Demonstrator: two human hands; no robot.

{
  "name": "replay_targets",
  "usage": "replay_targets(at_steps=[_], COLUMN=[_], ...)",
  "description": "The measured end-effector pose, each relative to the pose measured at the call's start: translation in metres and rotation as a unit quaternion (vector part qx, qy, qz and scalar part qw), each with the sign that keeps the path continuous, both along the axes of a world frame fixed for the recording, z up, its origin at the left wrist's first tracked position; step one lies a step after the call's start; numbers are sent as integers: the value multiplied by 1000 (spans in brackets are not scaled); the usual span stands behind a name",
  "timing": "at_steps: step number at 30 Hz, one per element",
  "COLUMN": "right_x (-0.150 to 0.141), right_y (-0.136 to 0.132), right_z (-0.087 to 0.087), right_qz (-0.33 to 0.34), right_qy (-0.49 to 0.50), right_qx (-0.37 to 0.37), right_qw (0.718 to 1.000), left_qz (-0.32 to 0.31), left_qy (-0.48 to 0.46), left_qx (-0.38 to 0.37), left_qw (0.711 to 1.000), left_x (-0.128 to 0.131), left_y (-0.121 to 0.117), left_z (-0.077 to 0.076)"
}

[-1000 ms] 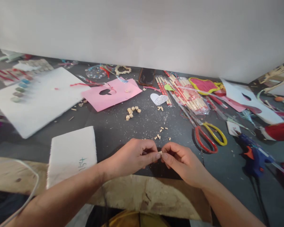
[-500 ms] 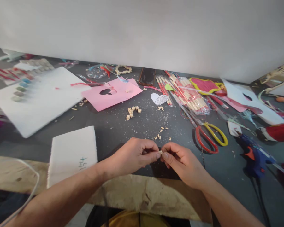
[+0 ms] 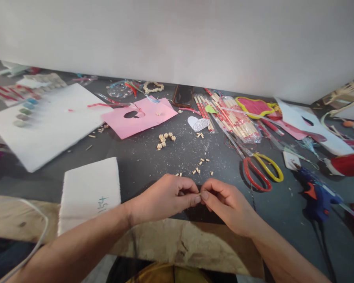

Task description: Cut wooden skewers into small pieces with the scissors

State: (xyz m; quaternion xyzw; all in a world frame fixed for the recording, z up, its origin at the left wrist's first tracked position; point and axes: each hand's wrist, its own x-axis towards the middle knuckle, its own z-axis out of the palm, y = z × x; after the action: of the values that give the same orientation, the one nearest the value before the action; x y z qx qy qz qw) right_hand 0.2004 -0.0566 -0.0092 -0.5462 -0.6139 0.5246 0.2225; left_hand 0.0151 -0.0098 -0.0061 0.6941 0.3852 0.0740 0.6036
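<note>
On a dark tabletop (image 3: 140, 163) strewn with cut stick pieces (image 3: 198, 170), the left hand (image 3: 166, 197) and right hand (image 3: 230, 202) meet near the front edge, both closed in a pinch on what looks like a tiny wooden bit (image 3: 200, 194), mostly hidden — work that calls for light, even pressure

A craft workspace: scissors (image 3: 249, 160), a glue gun (image 3: 320, 196), packed sticks (image 3: 236, 120) and pink paper (image 3: 120, 125) (with a hole) share the bench (image 3: 138, 169).

Muted light, soft shadows, blurred edges
</note>
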Motion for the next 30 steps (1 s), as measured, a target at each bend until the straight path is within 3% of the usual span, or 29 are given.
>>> replay_targets(at_steps=[11, 21, 30], right_x=[0, 0, -1], right_y=[0, 1, 0], right_z=[2, 3, 4], right_qz=[-15, -48, -47], right_qy=[37, 60, 45], right_qx=[-30, -61, -31], right_qw=[999, 995, 997], left_qz=[27, 42, 40], left_qy=[-32, 13, 45], left_qx=[-140, -79, -65], left_qw=[989, 996, 996], left_x=[1, 1, 2], left_y=[-2, -1, -1], left_z=[2, -1, 0])
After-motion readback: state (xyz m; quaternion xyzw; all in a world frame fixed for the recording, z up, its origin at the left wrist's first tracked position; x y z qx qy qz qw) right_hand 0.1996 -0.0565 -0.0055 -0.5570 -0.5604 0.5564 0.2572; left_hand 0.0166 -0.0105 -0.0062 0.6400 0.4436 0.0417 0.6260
